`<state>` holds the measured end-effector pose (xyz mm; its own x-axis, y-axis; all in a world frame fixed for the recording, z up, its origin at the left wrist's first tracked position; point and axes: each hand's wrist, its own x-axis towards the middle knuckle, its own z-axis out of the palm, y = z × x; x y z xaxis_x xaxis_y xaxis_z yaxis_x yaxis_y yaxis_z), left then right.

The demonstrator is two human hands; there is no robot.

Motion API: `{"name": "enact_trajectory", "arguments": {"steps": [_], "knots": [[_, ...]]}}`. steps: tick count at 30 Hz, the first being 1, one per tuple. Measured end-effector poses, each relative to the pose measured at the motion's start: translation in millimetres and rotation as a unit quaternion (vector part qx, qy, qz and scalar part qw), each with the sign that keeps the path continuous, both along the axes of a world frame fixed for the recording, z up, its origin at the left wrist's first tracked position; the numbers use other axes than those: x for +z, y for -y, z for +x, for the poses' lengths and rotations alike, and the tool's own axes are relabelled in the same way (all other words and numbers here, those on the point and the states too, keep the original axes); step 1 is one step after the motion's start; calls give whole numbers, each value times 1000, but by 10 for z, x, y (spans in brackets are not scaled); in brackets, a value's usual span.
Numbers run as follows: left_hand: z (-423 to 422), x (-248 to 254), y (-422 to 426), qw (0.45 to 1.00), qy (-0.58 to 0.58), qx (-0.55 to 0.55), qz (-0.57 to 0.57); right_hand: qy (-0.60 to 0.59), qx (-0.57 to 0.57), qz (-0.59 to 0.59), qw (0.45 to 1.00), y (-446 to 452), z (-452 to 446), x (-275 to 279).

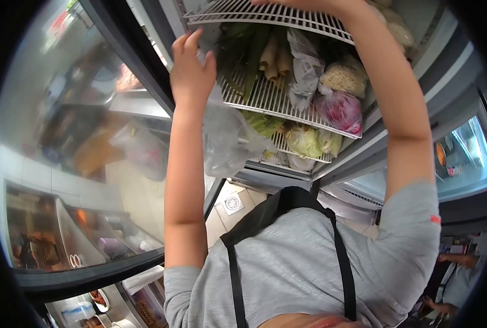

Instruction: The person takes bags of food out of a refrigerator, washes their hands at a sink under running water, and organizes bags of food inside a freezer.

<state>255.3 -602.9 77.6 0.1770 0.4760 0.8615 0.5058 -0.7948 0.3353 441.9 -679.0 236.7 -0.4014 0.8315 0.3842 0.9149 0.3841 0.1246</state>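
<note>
My left hand is raised by the fridge's door-side edge, its fingers curled around the top of a clear plastic bag. The bag hangs down behind my wrist; its contents cannot be made out. At the top edge of the view, my right hand reaches over the upper wire shelf. Its fingers are mostly cut off, so what they touch is hidden. Below, the middle wire shelf holds long green leaves, pale root vegetables, a wrapped bundle, a bag of bean sprouts and a pinkish-red bag.
Leafy vegetables lie on a lower shelf. The glass door stands open on the left. Another lit glass cabinet is at the right. A co-worker stands at lower right. A floor drain shows below.
</note>
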Motion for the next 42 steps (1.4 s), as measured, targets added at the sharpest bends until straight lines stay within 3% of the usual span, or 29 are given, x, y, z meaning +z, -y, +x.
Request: {"name": "enact_trajectory", "arguments": {"steps": [1,3,5,6,7,9,11,15,17,19,20,22,25,28,29,32,34,35,38,39,42], "knots": [[-74,-103,96,1000,5,-2,-28,22,76,102,992,225,132,-155],[-204,-363,227,994,21,-42,-97,-94,-134,-52,985,897,112,-402],[-257,-567,393,972,25,-79,-221,-146,-123,-22,981,1177,412,-843],[-259,-636,505,948,14,-80,-306,-135,-174,-44,974,1184,603,-1024],[-241,-773,529,943,21,-113,-313,-123,-224,-66,965,1127,819,-1211],[-218,-1069,584,926,30,-175,-332,-54,-230,101,966,862,1311,-1807],[-185,-1087,700,926,-8,-181,-332,-88,-272,89,954,637,1436,-2147],[-199,-1070,859,921,-18,-209,-329,-102,-320,79,939,503,1495,-2157],[-272,-1027,936,910,0,-212,-356,-241,-295,102,919,527,1537,-2134],[-387,-1038,933,920,19,-201,-337,-408,-211,174,871,541,1685,-2121],[-438,-1042,935,924,29,-194,-327,-474,-231,198,826,642,1609,-2023],[-502,-1021,993,920,42,-181,-344,-561,-140,267,771,819,1534,-2002],[-488,-987,1091,909,47,-199,-364,-538,-137,328,764,1224,919,-1826],[-405,-884,1244,882,16,-236,-408,-596,-59,363,714,1521,445,-1882],[-357,-948,1220,873,22,-266,-409,-656,-7,359,664,1583,332,-1918],[-227,-897,1252,848,10,-319,-422,-811,126,287,494,1663,158,-2033],[-177,-882,1291,776,86,-409,-473,-889,189,171,381,1627,144,-2220],[-185,-851,1324,730,122,-446,-504,-912,166,140,349,1570,82,-2283],[-234,-830,1332,627,191,-476,-587,-928,128,33,350,1331,-62,-2539],[-182,-787,1366,653,205,-382,-621,-928,126,16,350,1295,-147,-2596],[-199,-873,1349,660,315,-382,-565,-933,132,-26,334,1220,-376,-2668]]}}
